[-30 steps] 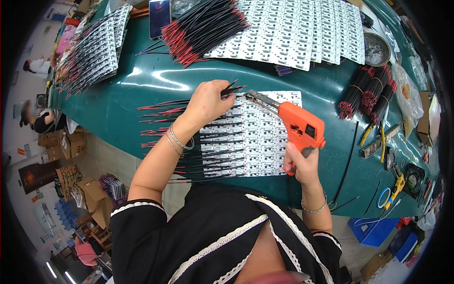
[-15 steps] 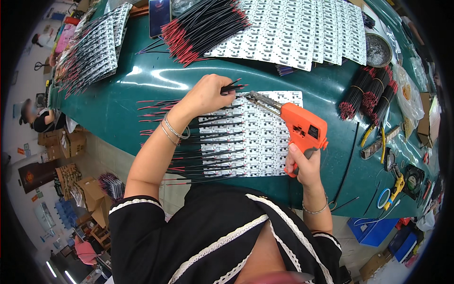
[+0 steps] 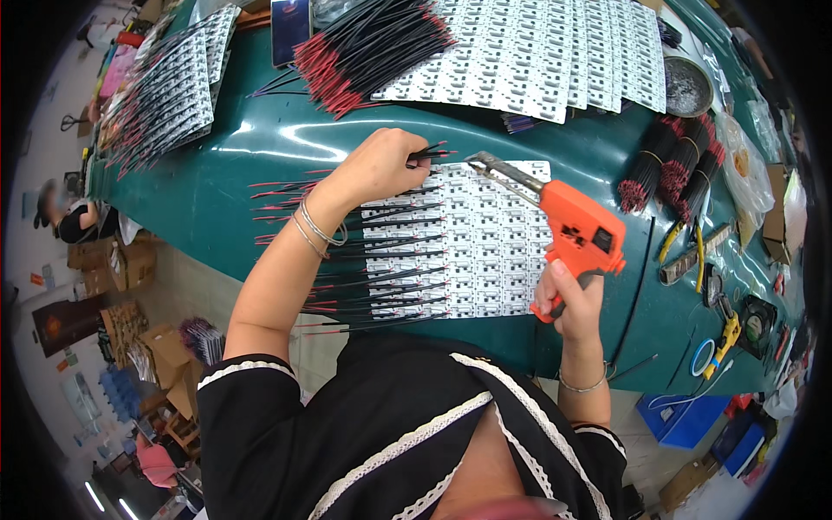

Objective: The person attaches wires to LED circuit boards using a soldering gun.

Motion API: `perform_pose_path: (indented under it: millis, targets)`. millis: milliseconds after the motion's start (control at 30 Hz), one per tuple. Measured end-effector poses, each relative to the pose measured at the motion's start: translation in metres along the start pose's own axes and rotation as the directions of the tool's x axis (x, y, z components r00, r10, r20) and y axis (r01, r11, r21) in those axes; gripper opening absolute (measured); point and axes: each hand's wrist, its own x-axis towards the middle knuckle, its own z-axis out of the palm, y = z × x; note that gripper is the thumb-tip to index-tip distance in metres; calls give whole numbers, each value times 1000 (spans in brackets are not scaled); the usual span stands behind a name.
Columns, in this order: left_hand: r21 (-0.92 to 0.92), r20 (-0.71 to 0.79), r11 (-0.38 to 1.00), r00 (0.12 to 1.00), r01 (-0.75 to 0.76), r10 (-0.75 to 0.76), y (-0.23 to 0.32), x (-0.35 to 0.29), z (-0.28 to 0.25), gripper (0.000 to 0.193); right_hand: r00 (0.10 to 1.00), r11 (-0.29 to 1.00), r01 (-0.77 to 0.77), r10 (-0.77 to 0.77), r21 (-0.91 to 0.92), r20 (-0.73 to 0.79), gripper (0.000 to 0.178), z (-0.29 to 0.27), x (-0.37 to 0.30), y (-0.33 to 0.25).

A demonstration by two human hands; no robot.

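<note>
My left hand [image 3: 386,163] is closed on a few black wires [image 3: 435,155] with red tips, just above the far left part of a white circuit board panel [image 3: 494,260]. In my right hand [image 3: 572,302] is an orange soldering gun [image 3: 582,227], gripped by its handle, its metal tip pointing to the far left. The tip is over the panel's far edge, a short gap to the right of the held wires. A row of black wires [image 3: 403,270] with red ends lies across the panel's left half, sticking out past its left side.
A heap of black-and-red wires [image 3: 373,56] lies on overlapping white panels [image 3: 520,56] at the back. To the right are tied wire bundles [image 3: 646,178], a round metal bowl [image 3: 687,87], yellow-handled pliers [image 3: 698,251] and a small fan [image 3: 757,328]. More wired panels [image 3: 173,91] stand at the far left.
The soldering gun has moved right and slightly away from me, its tip backing off from the wires. My left hand keeps its grip and has barely shifted.
</note>
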Motion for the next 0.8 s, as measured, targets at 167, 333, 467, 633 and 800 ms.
perform_pose_path:
  millis: [167, 333, 467, 633, 800]
  targets:
    - [37, 17, 998, 999, -41, 40, -1, -2, 1, 19, 999, 989, 39, -34, 143, -37, 30, -12, -20, -5]
    - [248, -60, 962, 989, -116, 134, 3, -14, 1, 17, 976, 939, 170, -119, 299, -184, 35, -18, -37, 12]
    - [464, -176, 856, 923, -229, 342, 44, -37, -6, 15, 955, 935, 224, -155, 276, -251, 35, -21, -50, 30]
    - [215, 50, 956, 980, -199, 193, 75, -81, 19, 14, 948, 936, 254, -193, 241, -253, 38, -19, -63, 34]
    - [74, 36, 977, 979, -201, 199, 52, -109, 53, 13, 948, 938, 243, -176, 247, -265, 40, -21, -82, 42]
